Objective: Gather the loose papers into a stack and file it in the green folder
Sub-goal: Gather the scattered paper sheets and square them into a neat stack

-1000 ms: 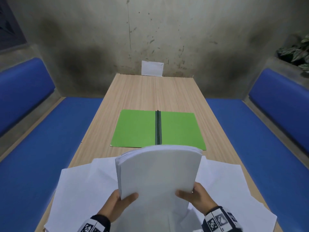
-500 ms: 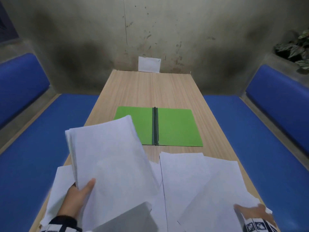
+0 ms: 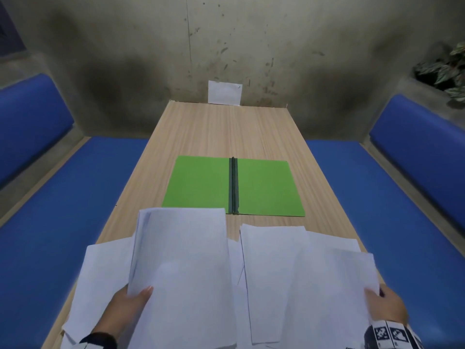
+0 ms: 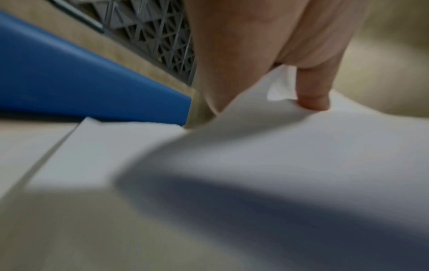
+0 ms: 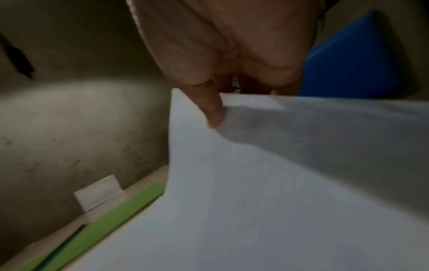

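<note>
Table (image 3: 201, 132), blue benches (image 3: 75, 197), stained wall (image 3: 251, 34)

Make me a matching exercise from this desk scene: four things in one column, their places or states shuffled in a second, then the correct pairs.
Things:
1. green folder
2. left hand
3. right hand
4. small white card

States:
A. pinches a loose sheet
B. lies open on the table
C. stands against the wall
D. holds the paper stack

Pairs: 1-B, 2-D, 3-A, 4-C

Papers (image 3: 302, 285) hide the near table (image 3: 226, 127) and both hands' fingers.
</note>
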The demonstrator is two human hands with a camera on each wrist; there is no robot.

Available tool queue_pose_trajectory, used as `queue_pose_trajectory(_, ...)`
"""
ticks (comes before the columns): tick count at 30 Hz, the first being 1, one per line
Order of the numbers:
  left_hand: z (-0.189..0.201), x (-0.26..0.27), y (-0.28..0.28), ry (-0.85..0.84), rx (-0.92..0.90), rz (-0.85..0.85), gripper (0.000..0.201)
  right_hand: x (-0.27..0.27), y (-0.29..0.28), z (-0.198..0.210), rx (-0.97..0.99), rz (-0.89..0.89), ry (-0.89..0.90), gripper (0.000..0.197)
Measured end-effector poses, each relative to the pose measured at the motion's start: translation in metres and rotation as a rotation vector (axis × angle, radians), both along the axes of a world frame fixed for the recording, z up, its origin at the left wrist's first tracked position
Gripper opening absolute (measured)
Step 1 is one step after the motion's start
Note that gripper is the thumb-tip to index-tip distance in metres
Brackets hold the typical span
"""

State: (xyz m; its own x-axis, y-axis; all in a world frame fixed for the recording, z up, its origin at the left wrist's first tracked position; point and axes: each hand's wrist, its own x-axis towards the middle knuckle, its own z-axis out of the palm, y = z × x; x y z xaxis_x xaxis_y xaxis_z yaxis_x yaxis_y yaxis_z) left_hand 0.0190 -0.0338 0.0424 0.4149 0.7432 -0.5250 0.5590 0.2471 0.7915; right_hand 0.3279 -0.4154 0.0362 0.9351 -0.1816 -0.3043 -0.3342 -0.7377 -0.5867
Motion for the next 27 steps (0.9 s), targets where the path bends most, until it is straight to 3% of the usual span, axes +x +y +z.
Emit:
queue_pose_trajectory(2,0.012,0.001,0.01,-0.018,0.034,-0.075,0.034,0.0,0.018,0.014,0.058,0.089,-0.017,0.012)
queue_pose_trajectory(5,0.036,0.004,0.025,-0.003,0.083,-0.231,0.016,0.003,0.045,0.017,0.135,0.128,-0.042,0.023)
queue_pose_trajectory(9,0.066,0.016,0.04,0.173,0.174,-0.631,0.01,0.003,0.07,0.001,0.164,0.09,0.058,0.025)
queue_pose_trajectory(11,0.072,0.027,0.038,0.325,0.287,-0.872,0.02,0.002,0.078,-0.01,0.14,0.118,0.166,0.042)
queue_pose_trajectory(14,0.071,0.048,0.026,0.555,0.464,-1.148,0.013,0.0,0.087,-0.018,0.0,0.195,0.3,0.078)
queue_pose_trajectory(16,0.058,0.06,0.018,0.618,0.496,-1.243,0.023,-0.002,0.088,-0.023,-0.093,0.203,0.338,0.082)
queue_pose_trajectory(20,0.028,0.076,0.008,0.673,0.559,-1.325,0.033,-0.009,0.088,-0.029,-0.18,0.273,0.33,0.066)
queue_pose_trajectory(24,0.0,0.077,0.009,0.682,0.611,-1.248,0.04,-0.011,0.088,-0.023,-0.202,0.343,0.326,0.02)
queue_pose_trajectory(27,-0.011,0.073,0.012,0.617,0.596,-1.231,0.028,-0.011,0.086,-0.027,-0.217,0.335,0.272,0.013)
